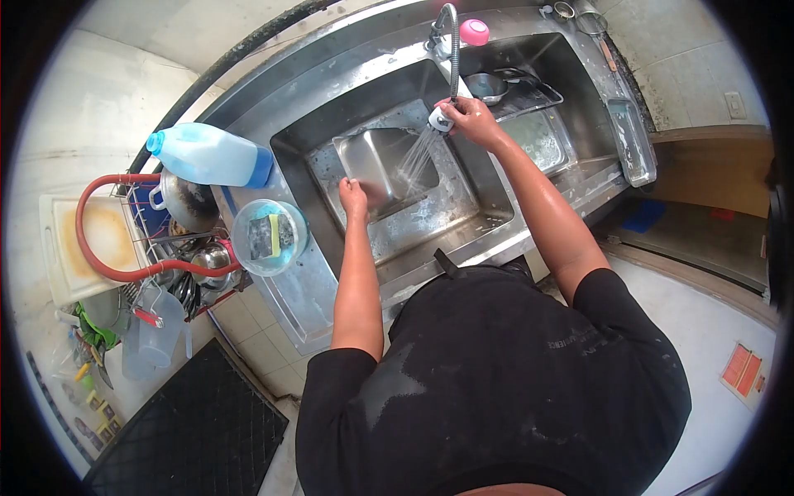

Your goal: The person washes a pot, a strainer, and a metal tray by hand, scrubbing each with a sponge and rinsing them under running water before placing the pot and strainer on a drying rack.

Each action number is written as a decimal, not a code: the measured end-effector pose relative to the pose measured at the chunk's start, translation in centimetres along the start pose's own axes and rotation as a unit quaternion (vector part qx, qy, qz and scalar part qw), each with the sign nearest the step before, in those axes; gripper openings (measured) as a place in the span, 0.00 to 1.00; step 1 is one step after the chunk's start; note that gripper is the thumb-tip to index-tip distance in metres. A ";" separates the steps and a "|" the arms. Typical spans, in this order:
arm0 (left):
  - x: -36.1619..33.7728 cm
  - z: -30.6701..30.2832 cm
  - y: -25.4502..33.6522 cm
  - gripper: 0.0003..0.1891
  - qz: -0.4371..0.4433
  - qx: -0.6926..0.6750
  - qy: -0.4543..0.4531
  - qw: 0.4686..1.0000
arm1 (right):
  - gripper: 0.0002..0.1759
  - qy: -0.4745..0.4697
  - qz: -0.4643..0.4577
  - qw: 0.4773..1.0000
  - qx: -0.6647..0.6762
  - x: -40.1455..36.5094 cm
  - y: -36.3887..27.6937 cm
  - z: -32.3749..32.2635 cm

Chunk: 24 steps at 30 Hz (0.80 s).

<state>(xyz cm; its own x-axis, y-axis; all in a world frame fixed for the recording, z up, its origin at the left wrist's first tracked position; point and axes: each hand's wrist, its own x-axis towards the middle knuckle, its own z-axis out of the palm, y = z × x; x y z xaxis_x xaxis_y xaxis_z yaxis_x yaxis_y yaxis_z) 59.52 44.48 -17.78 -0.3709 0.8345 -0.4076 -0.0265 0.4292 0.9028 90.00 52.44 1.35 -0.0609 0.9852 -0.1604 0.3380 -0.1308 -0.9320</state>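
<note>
Water sprays from a white faucet head (441, 120) on a flexible metal hose (454, 62), and my right hand (470, 121) is closed around that head. My left hand (354, 197) grips the near left edge of a metal pan (376, 161), tilted in the left sink basin (488, 211). The spray falls on the pan's right side. To the left of my left hand, a round plastic tub (241, 240) on the counter holds a dark and yellow sponge (275, 236).
A blue-capped jug (211, 155) stands on the left counter, beside a dish rack with a pot (188, 201) and a red hose (83, 223). The right basin (579, 83) holds a metal bowl (486, 88) and trays. A pink bowl (475, 32) sits behind the faucet.
</note>
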 end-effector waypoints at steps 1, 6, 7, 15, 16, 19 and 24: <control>0.0 0.6 0.1 0.13 -0.012 -0.037 -0.030 0.999 | 0.22 -0.001 0.004 1.000 -0.001 0.1 0.1 0.1; -0.9 2.9 1.5 0.16 -0.035 -0.116 -0.086 0.989 | 0.23 0.007 0.009 0.999 0.047 -0.1 -0.4 0.8; -1.0 3.1 1.5 0.16 -0.035 -0.116 -0.087 0.989 | 0.24 0.003 0.019 0.999 0.046 -0.1 -0.6 0.8; -3.0 1.6 2.3 0.12 -0.113 -0.093 -0.112 0.983 | 0.25 -0.021 0.038 0.999 0.006 -0.4 -1.2 -0.3; -2.5 1.4 0.9 0.12 -0.112 -0.093 -0.112 0.983 | 0.26 -0.017 0.028 0.999 -0.009 -0.4 -1.1 -0.4; -2.1 1.3 -1.8 0.08 -0.100 -0.132 -0.105 0.981 | 0.26 -0.005 0.018 0.999 -0.047 -0.4 -0.6 -0.8; -4.0 3.2 -1.2 0.09 -0.095 -0.122 0.012 0.988 | 0.24 0.022 -0.002 0.999 -0.030 -0.4 0.8 -0.9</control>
<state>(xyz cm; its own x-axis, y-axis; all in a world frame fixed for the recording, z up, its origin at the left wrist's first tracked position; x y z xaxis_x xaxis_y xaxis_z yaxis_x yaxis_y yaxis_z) 63.98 41.73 -17.68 -0.3589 0.7377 -0.5719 -0.3201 0.4783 0.8178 91.16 52.01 0.94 -0.0215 0.9898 -0.1406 0.3933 -0.1210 -0.9114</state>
